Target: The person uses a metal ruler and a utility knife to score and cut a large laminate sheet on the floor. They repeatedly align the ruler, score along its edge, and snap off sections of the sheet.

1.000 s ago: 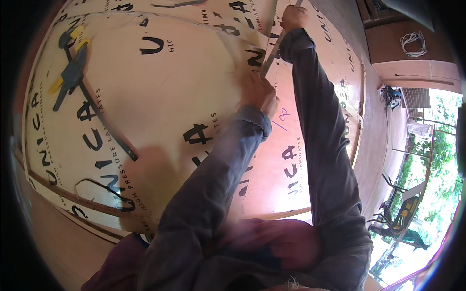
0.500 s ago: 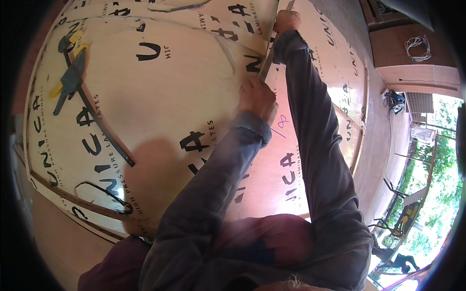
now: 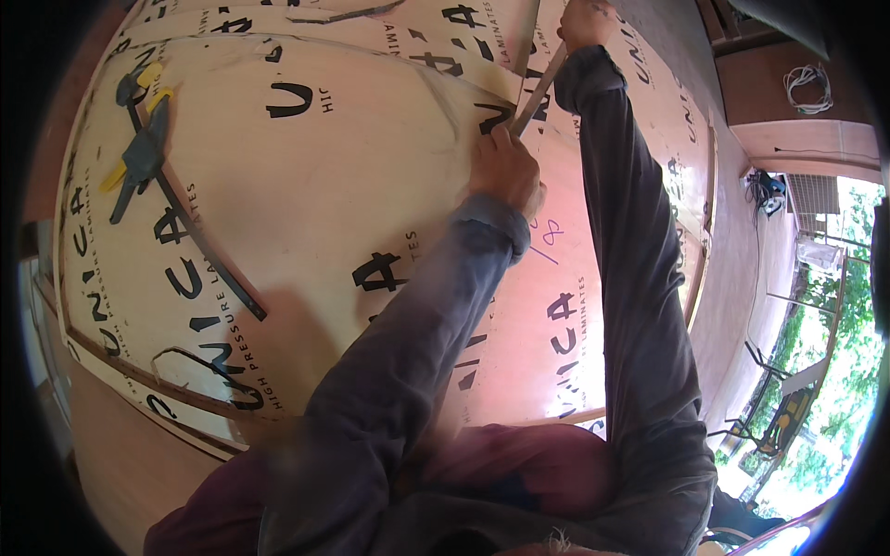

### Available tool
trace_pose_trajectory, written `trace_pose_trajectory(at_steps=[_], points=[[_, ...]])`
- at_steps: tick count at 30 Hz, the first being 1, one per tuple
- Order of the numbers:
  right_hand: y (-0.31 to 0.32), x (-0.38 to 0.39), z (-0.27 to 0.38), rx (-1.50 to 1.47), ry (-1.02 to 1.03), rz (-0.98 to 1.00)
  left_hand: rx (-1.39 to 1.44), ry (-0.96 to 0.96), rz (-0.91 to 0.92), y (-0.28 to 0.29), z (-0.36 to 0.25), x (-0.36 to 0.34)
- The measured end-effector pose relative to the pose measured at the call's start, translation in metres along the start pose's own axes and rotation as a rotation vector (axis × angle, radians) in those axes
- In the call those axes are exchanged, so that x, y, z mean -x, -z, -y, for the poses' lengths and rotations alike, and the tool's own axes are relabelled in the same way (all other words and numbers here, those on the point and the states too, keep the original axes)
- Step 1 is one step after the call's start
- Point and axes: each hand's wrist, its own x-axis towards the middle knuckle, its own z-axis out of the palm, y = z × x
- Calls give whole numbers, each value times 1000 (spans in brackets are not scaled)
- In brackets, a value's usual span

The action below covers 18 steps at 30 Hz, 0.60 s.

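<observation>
My left hand (image 3: 507, 171) is closed round the near end of a thin, narrow strip (image 3: 540, 96). The strip slants away and to the right, up to my right hand (image 3: 586, 23), whose fingers are closed on its far part. I cannot make out whether it is wood or metal. Beneath is a large pale laminate sheet (image 3: 306, 199) with dark printed lettering and a purple handwritten mark. Just left of the held strip, a second narrow strip (image 3: 527, 42) runs toward the far edge of the view.
A grey and yellow bar clamp (image 3: 144, 156) lies on the sheet at the left. Thin dark strip pieces (image 3: 343, 15) rest at the far side. To the right are a coiled white cable (image 3: 808, 90) on a brown board and a blue power tool (image 3: 766, 190) on the floor.
My right hand has moved right and slightly away, still holding the strip. The strip has swung to a stronger rightward slant, and the second strip now shows apart from it.
</observation>
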Motion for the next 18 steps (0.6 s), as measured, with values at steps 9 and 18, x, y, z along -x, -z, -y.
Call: trace_pose_trajectory(at_steps=[9,18], points=[[-13,-2,-1,768,298,231,-7,-2,5,-2,-4,-5],[-45,-15,-14,570,217,197,4,-39,47,6,-7,-9]])
